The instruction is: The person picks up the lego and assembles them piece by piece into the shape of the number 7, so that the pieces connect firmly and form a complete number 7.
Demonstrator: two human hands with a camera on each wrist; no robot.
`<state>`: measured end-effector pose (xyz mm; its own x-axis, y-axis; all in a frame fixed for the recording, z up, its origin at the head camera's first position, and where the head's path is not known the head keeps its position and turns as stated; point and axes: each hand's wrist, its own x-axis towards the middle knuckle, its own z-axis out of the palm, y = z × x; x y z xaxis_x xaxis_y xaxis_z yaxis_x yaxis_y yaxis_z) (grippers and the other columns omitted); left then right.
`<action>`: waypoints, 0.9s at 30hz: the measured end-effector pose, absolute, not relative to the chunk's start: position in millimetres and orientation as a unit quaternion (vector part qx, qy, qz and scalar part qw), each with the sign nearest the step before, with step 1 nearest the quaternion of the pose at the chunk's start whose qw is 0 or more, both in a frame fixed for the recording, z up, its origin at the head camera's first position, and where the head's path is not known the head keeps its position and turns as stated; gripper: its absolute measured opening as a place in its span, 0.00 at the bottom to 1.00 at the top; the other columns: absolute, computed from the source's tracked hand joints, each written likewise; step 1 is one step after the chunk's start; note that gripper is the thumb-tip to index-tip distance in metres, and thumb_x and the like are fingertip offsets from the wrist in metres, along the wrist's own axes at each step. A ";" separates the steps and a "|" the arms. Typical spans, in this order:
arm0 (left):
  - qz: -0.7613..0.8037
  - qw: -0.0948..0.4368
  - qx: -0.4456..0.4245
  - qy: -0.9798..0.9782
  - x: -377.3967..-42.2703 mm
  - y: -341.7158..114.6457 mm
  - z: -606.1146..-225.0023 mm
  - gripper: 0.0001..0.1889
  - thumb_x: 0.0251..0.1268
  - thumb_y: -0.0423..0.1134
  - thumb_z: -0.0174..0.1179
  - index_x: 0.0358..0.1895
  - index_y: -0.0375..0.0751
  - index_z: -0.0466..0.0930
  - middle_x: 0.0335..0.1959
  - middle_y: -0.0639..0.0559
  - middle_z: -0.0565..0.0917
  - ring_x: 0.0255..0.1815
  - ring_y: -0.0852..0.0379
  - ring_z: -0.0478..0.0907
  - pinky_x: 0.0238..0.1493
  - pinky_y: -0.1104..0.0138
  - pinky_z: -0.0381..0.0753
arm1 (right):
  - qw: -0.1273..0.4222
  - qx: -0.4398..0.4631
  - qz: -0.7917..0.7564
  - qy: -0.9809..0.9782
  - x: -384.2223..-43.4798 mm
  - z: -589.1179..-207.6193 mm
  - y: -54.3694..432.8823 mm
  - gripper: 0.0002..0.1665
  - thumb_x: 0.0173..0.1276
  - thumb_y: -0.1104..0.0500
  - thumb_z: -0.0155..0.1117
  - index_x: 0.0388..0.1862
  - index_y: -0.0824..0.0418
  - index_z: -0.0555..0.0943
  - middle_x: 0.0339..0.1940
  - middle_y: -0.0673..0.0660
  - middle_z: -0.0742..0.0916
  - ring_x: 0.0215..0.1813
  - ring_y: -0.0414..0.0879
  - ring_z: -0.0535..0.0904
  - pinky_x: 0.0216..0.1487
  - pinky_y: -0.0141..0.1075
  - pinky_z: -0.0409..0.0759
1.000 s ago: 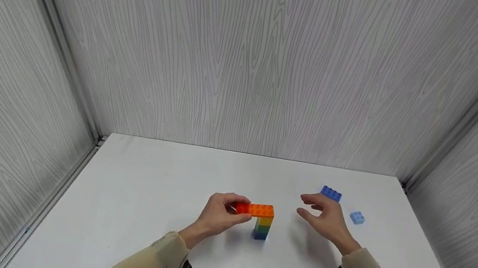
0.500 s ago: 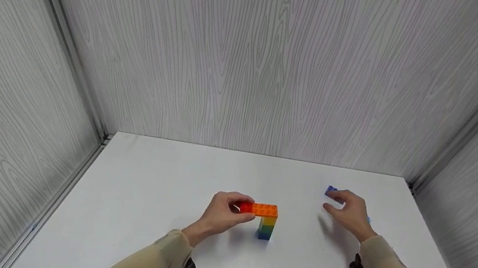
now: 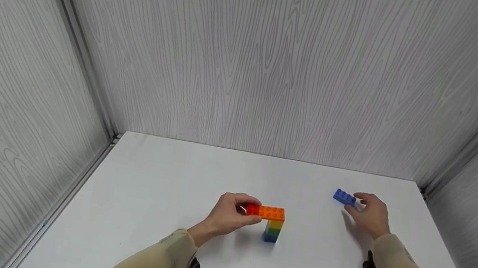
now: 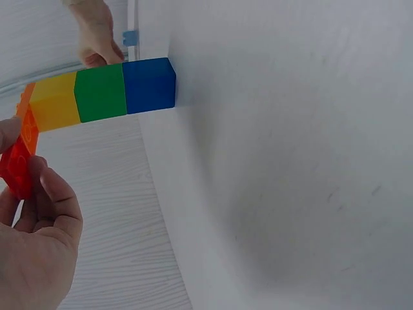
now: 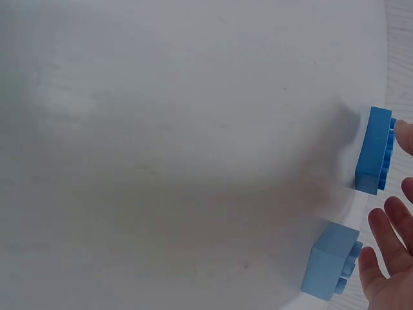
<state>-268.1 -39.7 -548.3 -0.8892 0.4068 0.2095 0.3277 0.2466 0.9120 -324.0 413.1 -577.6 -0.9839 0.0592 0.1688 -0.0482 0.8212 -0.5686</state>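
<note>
Now, left hand point(image 3: 228, 214): I am pinching the red brick point(image 3: 252, 210) against the orange brick point(image 3: 273, 213), which is topping an upright stack point(image 4: 100, 95).
Right hand point(image 3: 370, 214): I am hovering well apart, fingers parted, near the blue brick point(image 3: 344, 197) and pale brick point(image 5: 328, 260).

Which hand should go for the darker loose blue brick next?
Right, I'd judge: the right hand is empty and close to the darker loose blue brick. The left hand is much farther away and occupied holding the red brick.
</note>
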 end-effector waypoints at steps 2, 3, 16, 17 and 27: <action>0.567 0.037 0.232 0.789 -268.3 -39.8 -547.7 0.16 0.71 0.40 0.78 0.59 0.43 0.94 0.52 0.47 0.94 0.45 0.59 0.83 0.49 0.74 0.86 | 0.078 -0.018 0.300 -0.951 -322.2 -575.5 411.4 0.34 0.79 0.54 0.74 0.75 0.72 0.80 0.71 0.78 0.84 0.71 0.75 0.81 0.74 0.70 0.79; 0.567 0.038 0.231 0.790 -268.5 -39.8 -547.6 0.16 0.71 0.40 0.78 0.59 0.44 0.94 0.52 0.47 0.94 0.45 0.59 0.82 0.49 0.74 0.86 | 0.072 -0.026 0.302 -0.950 -321.1 -573.8 409.5 0.34 0.80 0.54 0.73 0.76 0.72 0.79 0.72 0.78 0.83 0.72 0.75 0.80 0.75 0.69 0.78; 0.558 0.041 0.226 0.797 -268.7 -36.9 -547.0 0.15 0.73 0.42 0.77 0.59 0.46 0.94 0.53 0.49 0.94 0.46 0.58 0.82 0.50 0.73 0.86 | 0.053 -0.047 0.318 -0.946 -316.4 -554.9 384.9 0.30 0.83 0.62 0.66 0.77 0.76 0.76 0.72 0.80 0.83 0.76 0.77 0.78 0.81 0.69 0.74; 0.558 0.041 0.227 0.797 -268.6 -36.7 -547.1 0.15 0.73 0.42 0.77 0.59 0.46 0.94 0.53 0.49 0.94 0.46 0.58 0.82 0.50 0.74 0.86 | 0.050 -0.049 0.317 -0.946 -316.5 -554.4 384.8 0.29 0.83 0.62 0.66 0.76 0.76 0.77 0.72 0.80 0.83 0.76 0.77 0.78 0.82 0.70 0.73; 0.561 0.047 0.222 0.796 -267.8 -36.5 -545.5 0.15 0.73 0.42 0.77 0.59 0.46 0.94 0.54 0.49 0.94 0.46 0.58 0.82 0.50 0.74 0.86 | 0.022 -0.060 0.328 -0.942 -311.9 -549.7 382.2 0.28 0.84 0.62 0.63 0.77 0.73 0.78 0.75 0.79 0.82 0.79 0.77 0.76 0.83 0.69 0.72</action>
<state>-267.8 -36.5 -545.5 -0.8971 0.4064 0.1733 0.2999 0.2722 0.9143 -311.9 382.2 -549.7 -0.9919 0.1268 0.0015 0.0984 0.7771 -0.6216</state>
